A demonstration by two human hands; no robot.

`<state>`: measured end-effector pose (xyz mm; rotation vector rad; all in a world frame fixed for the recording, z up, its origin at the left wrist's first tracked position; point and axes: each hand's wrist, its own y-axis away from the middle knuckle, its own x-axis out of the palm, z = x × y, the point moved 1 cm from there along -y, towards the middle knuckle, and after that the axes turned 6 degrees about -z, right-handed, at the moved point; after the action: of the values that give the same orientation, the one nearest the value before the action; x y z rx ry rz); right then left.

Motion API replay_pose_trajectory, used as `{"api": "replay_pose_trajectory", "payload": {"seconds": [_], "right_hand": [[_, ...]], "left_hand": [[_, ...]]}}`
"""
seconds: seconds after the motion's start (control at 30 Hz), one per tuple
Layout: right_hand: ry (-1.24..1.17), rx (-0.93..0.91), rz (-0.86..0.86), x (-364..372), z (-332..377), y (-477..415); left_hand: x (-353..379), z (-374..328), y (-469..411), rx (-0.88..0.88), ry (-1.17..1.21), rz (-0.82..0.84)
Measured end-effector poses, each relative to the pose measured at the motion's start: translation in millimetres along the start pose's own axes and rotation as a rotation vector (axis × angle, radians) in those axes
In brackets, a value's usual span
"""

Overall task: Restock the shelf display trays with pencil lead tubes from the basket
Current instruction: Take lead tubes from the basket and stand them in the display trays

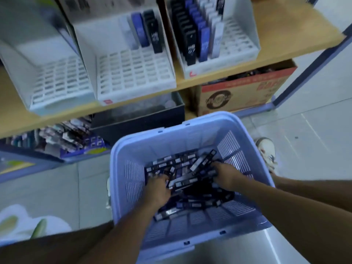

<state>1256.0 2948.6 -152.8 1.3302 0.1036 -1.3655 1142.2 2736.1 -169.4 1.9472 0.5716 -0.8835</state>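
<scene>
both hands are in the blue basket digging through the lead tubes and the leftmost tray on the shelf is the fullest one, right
Not quite. The head view shows the leftmost tray with no tubes in its slots; the rightmost tray is the fullest. The rest holds: the left hand and right hand are both down in the blue basket among the lead tubes.

I am viewing a stationery shop aisle. White slotted display trays [133, 73] stand in a row on a wooden shelf [285, 35]. A printed cardboard carton [247, 92] and packaged goods [66, 138] sit beneath, by a tiled floor [314, 121].
</scene>
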Motion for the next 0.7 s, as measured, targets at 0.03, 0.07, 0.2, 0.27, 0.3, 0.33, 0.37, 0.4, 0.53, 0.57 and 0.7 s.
{"api": "replay_pose_trajectory", "payload": {"seconds": [0.03,0.07,0.2,0.27,0.3,0.33,0.37,0.4,0.53,0.57,0.7], "right_hand": [[0.011,0.007,0.015,11.5,-2.2,-6.9],[0.024,-0.005,0.015,20.8,-3.8,-13.9],[0.053,-0.040,-0.032,40.3,-3.7,-44.8],[0.064,-0.047,-0.023,41.2,-0.2,-59.2],[0.072,-0.042,-0.016,41.7,0.3,-64.9],[0.091,-0.038,-0.010,42.7,0.4,-70.2],[0.116,-0.033,-0.005,43.0,1.1,-72.5],[0.156,-0.030,-0.001,45.6,0.0,-75.3],[0.330,0.002,-0.096,52.6,-7.1,-83.8],[0.342,0.011,-0.106,52.5,-10.2,-84.7],[0.310,-0.036,-0.148,54.3,-23.0,-79.9]], "left_hand": [[6.1,6.6,-4.3,-0.032,-0.009,0.004],[11.3,12.7,-9.1,-0.067,-0.011,0.000],[29.0,25.4,-21.9,-0.160,0.072,0.056],[36.8,24.5,-25.7,-0.156,0.103,0.064],[40.5,23.5,-27.1,-0.145,0.123,0.050],[43.7,22.4,-28.1,-0.142,0.141,0.031],[46.4,21.2,-29.0,-0.134,0.148,0.009],[47.4,19.5,-29.5,-0.126,0.144,-0.004],[49.7,18.8,-35.6,-0.119,0.121,-0.011],[49.4,18.7,-37.0,-0.119,0.113,-0.015],[48.1,17.9,-38.1,-0.143,0.122,-0.065]]}}
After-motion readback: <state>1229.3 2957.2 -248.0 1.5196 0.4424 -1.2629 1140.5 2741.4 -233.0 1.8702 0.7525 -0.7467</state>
